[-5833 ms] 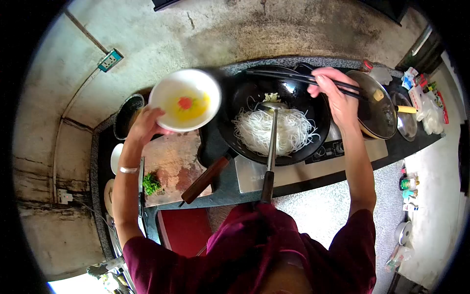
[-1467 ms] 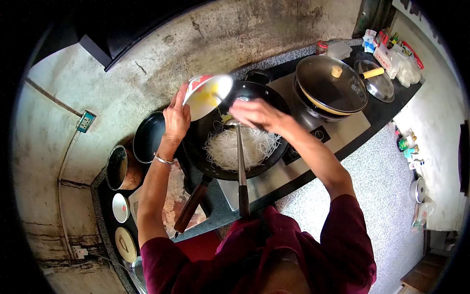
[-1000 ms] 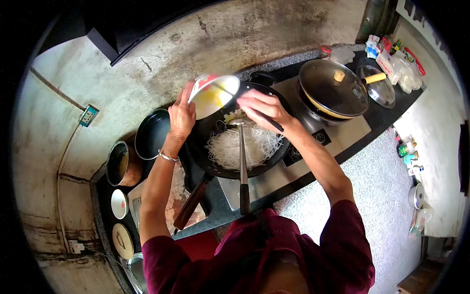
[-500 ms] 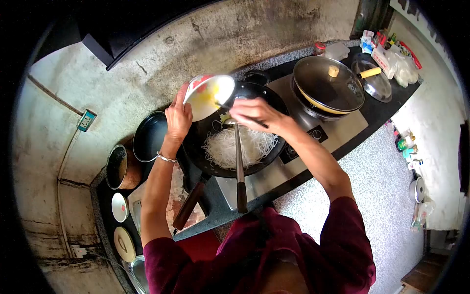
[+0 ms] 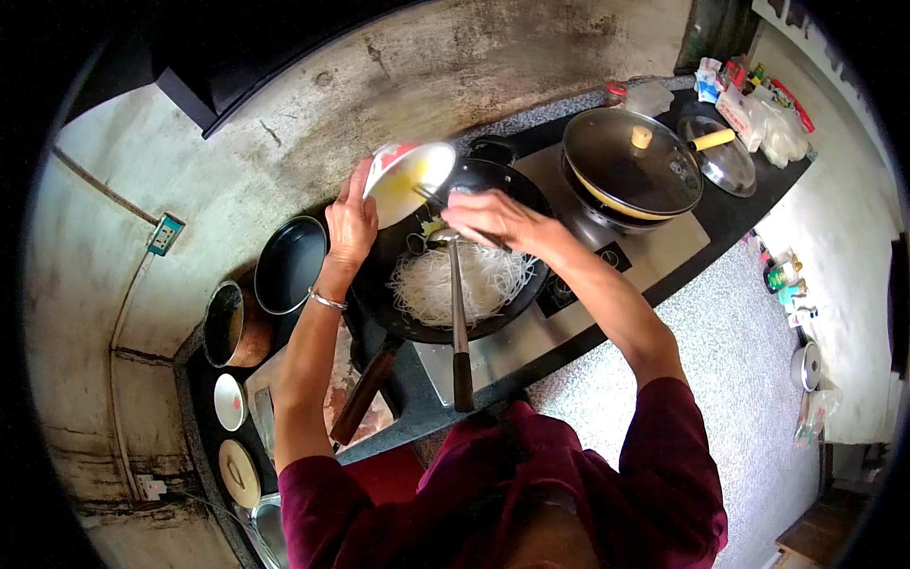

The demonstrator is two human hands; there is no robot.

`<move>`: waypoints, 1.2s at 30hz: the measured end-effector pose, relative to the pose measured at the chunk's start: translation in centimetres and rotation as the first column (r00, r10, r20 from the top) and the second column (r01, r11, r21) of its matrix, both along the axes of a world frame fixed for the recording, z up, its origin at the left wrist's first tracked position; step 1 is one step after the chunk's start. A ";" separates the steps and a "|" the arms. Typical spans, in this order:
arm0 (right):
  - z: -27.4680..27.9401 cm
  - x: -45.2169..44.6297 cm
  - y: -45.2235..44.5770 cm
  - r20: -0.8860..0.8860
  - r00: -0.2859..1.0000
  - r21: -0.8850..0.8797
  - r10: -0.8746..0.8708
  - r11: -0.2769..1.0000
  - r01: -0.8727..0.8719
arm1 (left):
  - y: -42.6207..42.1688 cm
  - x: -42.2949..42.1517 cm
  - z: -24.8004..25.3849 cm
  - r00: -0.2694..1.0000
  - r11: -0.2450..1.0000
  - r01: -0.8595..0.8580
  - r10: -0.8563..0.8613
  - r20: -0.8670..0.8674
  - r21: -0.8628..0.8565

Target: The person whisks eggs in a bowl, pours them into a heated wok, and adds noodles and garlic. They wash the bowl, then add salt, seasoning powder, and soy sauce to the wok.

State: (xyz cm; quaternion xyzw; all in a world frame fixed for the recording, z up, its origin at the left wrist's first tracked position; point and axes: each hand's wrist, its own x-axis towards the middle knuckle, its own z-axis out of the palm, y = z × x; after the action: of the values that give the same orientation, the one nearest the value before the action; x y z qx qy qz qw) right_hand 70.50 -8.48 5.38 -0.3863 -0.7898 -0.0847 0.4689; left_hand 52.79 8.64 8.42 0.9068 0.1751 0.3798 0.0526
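Note:
My left hand grips a white bowl with red marks outside. The bowl is tilted over the wok's upper left side, and yellow liquid shows inside it. Dark chopsticks are pinched in my right hand, their tips at the bowl's opening. Below both hands, white noodles lie in the black wok, with some pale yellow-green bits near the ladle's head. The metal ladle rests across the noodles, its dark handle toward my body. The wok's brown wooden handle points down and left.
Right of the wok stands a lidded pan, with a loose metal lid and plastic bags beyond. On the left are a black pan, a brown pot, a small white bowl and a cutting board.
Since the earliest frame, the bowl has moved right over the wok and tipped. My right hand has come left, bringing the chopsticks to the bowl. A lid now covers the right pan fully in view.

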 end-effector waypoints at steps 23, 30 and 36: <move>2.1 -0.1 -1.9 -0.198 0.976 0.094 -0.091 0.989 0.111 | 0.6 0.5 -0.6 0.998 0.998 -0.058 0.058 0.006 -0.013; -1.0 0.4 -0.7 0.047 0.999 -0.019 0.002 1.000 -0.002 | -0.2 0.5 0.3 0.996 0.994 -0.079 0.081 0.025 -0.080; 2.3 0.9 -1.9 -0.088 0.991 0.188 -0.105 0.975 0.120 | 0.0 0.0 -0.2 0.995 0.995 -0.085 0.087 0.041 -0.061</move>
State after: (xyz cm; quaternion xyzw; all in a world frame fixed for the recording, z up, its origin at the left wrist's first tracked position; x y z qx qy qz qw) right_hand 71.36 -10.42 7.67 -0.3862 -0.7359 -0.1721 0.5289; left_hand 52.80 8.62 8.17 0.8880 0.2240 0.3959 0.0669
